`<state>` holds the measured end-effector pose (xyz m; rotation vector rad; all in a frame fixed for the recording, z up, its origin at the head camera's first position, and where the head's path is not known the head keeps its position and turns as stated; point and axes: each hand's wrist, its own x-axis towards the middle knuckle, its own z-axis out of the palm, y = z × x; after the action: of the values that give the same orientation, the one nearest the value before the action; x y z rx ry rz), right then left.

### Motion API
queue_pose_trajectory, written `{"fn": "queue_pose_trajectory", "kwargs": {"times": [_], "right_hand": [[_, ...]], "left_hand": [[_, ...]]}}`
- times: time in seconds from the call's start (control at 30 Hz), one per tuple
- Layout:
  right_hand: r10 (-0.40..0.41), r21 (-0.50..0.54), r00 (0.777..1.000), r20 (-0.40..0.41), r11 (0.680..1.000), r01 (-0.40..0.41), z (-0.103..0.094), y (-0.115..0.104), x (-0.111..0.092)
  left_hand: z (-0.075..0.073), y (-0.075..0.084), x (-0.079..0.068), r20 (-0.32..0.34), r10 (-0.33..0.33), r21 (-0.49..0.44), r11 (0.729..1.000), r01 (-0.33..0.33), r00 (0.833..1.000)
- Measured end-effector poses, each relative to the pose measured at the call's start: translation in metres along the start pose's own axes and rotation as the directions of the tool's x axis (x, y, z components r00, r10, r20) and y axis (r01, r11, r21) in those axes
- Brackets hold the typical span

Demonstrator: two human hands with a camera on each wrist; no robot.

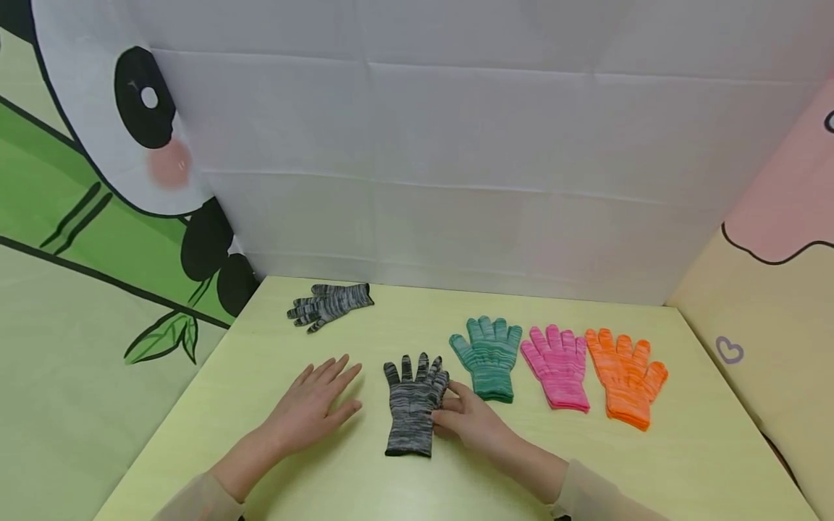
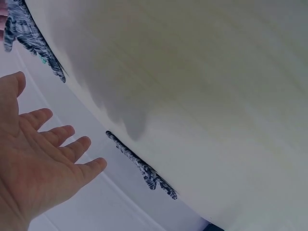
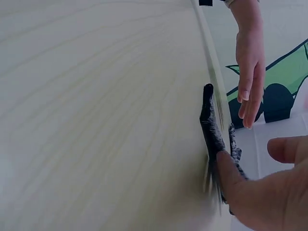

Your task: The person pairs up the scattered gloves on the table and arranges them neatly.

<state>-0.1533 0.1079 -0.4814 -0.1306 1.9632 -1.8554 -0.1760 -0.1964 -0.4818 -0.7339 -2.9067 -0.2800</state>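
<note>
A grey-and-black striped knit glove [image 1: 412, 412] lies in front of me, its fingers pointing away and its dark cuff nearest me. At its right edge is my right hand [image 1: 476, 420]; in the right wrist view one digit touches the glove [image 3: 211, 127] while another digit stands apart above it. To the glove's left my left hand [image 1: 313, 405] hovers palm down over the table, fingers spread and holding nothing. A second grey-and-black glove [image 1: 331, 304] lies at the back left, its fingers pointing left.
On the right half of the pale yellow table [image 1: 313, 477], a green glove [image 1: 489, 358], a pink glove [image 1: 557, 367] and an orange glove [image 1: 627, 376] lie side by side. A white sheet [image 1: 456, 181] hangs behind, with printed cloth [image 1: 78, 347] at the left.
</note>
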Motion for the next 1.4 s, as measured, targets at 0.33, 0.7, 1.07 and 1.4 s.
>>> {"fn": "queue_pose_trajectory", "kwargs": {"times": [0.33,0.7,1.07,1.4], "right_hand": [[-0.327,-0.872,0.939,0.11,0.422,0.249,-0.009,0.0,-0.003],[-0.114,-0.98,0.979,0.171,0.086,0.181,0.015,0.014,0.018],[-0.217,-0.984,0.963,0.158,0.042,0.171,-0.005,0.016,-0.008],[-0.245,-0.958,0.931,0.27,0.025,0.284,-0.012,0.029,-0.017]], "left_hand": [[0.002,-0.001,0.003,-0.017,0.019,0.015,1.0,-0.019,1.0],[0.007,-0.001,0.002,-0.003,0.027,0.025,0.999,-0.027,1.0],[0.006,-0.006,0.002,-0.001,0.019,0.038,0.999,-0.019,1.0],[0.006,-0.006,0.004,0.016,0.034,0.04,0.999,-0.035,0.999]]}}
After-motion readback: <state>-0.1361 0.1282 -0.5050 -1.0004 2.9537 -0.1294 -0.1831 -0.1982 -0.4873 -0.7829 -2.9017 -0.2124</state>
